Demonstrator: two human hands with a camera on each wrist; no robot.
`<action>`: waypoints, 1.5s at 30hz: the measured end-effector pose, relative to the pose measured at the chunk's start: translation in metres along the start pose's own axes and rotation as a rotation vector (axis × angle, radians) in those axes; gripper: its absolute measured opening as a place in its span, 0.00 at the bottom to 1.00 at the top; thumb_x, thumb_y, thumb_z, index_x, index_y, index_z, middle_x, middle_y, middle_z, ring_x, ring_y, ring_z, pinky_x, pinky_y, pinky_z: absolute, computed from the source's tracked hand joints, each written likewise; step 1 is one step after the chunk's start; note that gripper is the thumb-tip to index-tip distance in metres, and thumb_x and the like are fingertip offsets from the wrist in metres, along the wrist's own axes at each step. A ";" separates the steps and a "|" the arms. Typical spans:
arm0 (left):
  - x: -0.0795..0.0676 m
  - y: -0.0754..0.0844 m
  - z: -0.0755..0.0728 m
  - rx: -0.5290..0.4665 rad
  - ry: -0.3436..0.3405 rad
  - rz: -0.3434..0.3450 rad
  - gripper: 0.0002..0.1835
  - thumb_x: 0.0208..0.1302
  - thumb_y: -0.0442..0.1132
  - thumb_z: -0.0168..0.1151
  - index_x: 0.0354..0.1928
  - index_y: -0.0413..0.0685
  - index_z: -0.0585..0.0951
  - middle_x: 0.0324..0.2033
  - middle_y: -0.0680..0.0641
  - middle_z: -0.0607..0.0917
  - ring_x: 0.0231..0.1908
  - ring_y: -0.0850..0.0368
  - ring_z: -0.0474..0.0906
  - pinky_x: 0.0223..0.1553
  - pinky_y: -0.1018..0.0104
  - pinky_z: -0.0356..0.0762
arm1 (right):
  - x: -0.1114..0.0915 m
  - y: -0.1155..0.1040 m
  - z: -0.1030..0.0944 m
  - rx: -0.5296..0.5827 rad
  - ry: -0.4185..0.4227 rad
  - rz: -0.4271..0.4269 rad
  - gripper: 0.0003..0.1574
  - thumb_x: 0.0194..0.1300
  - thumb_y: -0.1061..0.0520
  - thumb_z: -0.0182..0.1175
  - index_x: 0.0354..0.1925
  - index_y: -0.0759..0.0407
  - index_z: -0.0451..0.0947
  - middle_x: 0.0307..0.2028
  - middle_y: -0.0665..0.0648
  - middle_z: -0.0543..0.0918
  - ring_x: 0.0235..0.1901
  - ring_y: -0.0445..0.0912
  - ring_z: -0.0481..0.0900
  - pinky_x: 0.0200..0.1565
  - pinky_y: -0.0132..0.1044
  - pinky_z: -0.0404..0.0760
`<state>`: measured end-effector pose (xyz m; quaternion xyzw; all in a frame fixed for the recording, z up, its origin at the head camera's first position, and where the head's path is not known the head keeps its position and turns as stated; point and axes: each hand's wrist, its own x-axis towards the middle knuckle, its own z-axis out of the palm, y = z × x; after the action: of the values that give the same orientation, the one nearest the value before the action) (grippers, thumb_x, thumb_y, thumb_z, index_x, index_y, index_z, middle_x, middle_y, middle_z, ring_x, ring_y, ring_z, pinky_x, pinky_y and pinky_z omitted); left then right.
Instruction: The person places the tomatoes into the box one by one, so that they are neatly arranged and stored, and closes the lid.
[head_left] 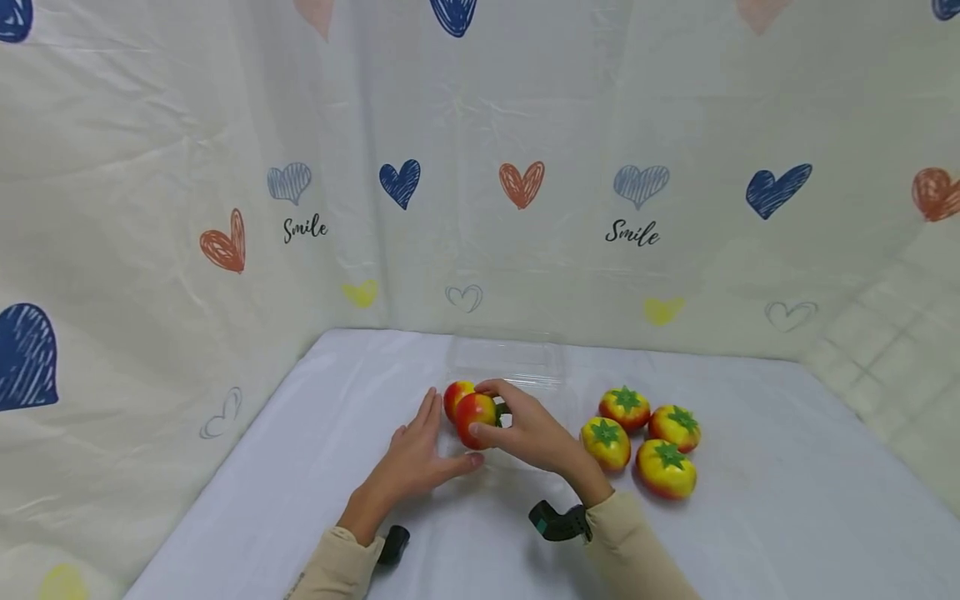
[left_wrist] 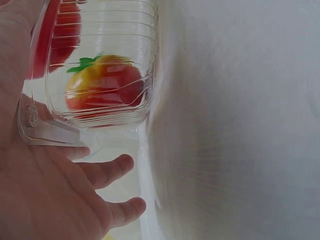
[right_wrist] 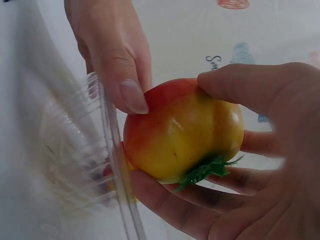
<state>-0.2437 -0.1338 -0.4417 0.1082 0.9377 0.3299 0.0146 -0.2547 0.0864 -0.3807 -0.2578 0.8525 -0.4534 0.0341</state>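
My right hand (head_left: pixel 513 427) grips a red-and-yellow toy tomato (head_left: pixel 476 414) with a green stem, thumb on top and fingers underneath, at the open side of a clear plastic box (head_left: pixel 504 363). The right wrist view shows the tomato (right_wrist: pixel 182 130) close up against the box rim (right_wrist: pixel 116 165). My left hand (head_left: pixel 417 454) lies flat, fingers straight, against the box's left wall. In the left wrist view the palm (left_wrist: pixel 55 195) presses the clear wall (left_wrist: pixel 127 30). A second tomato (left_wrist: pixel 102 82) sits inside the box (head_left: pixel 455 395).
Several more toy tomatoes (head_left: pixel 645 437) lie in a cluster on the white tablecloth (head_left: pixel 787 500) to the right of my right hand. Cream curtains with heart prints (head_left: pixel 521 183) close off the back and both sides.
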 end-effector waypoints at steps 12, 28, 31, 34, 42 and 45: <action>-0.001 -0.001 -0.001 -0.005 0.012 0.027 0.70 0.56 0.77 0.69 0.86 0.40 0.50 0.86 0.42 0.47 0.81 0.39 0.54 0.74 0.24 0.50 | 0.007 -0.005 0.021 -0.019 0.048 0.041 0.32 0.66 0.53 0.74 0.65 0.59 0.77 0.57 0.61 0.78 0.54 0.56 0.80 0.51 0.48 0.89; -0.001 0.000 -0.002 -0.025 0.011 0.010 0.70 0.56 0.74 0.72 0.86 0.41 0.48 0.86 0.42 0.46 0.81 0.37 0.53 0.75 0.25 0.47 | 0.008 -0.004 0.027 -0.004 -0.029 0.103 0.30 0.68 0.50 0.68 0.66 0.56 0.80 0.53 0.60 0.78 0.51 0.55 0.81 0.48 0.47 0.90; 0.000 0.000 -0.001 -0.026 0.011 0.014 0.70 0.56 0.73 0.72 0.86 0.41 0.49 0.86 0.42 0.46 0.81 0.36 0.54 0.75 0.25 0.48 | 0.008 -0.003 0.027 0.005 -0.041 0.102 0.29 0.70 0.50 0.67 0.66 0.56 0.81 0.52 0.59 0.78 0.51 0.55 0.81 0.48 0.46 0.90; 0.000 0.000 -0.001 -0.029 0.011 0.025 0.70 0.56 0.73 0.73 0.86 0.40 0.49 0.86 0.41 0.47 0.80 0.36 0.55 0.75 0.25 0.50 | 0.008 -0.001 0.027 0.015 -0.054 0.103 0.28 0.71 0.51 0.67 0.66 0.56 0.81 0.52 0.60 0.78 0.50 0.55 0.81 0.46 0.45 0.90; 0.000 0.000 -0.001 -0.040 0.002 0.031 0.70 0.56 0.73 0.72 0.86 0.39 0.49 0.86 0.41 0.46 0.80 0.36 0.55 0.75 0.26 0.51 | 0.009 0.002 0.030 0.013 -0.037 0.088 0.27 0.70 0.53 0.69 0.63 0.61 0.80 0.54 0.61 0.80 0.52 0.55 0.80 0.46 0.45 0.90; 0.000 0.000 -0.001 -0.039 0.001 0.033 0.68 0.57 0.70 0.73 0.86 0.39 0.49 0.86 0.40 0.47 0.80 0.36 0.57 0.75 0.27 0.52 | 0.010 0.003 0.032 0.008 -0.045 0.075 0.27 0.68 0.55 0.71 0.60 0.65 0.77 0.52 0.61 0.81 0.50 0.54 0.80 0.47 0.44 0.89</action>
<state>-0.2440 -0.1346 -0.4411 0.1231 0.9292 0.3483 0.0107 -0.2558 0.0592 -0.4000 -0.2359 0.8587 -0.4492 0.0713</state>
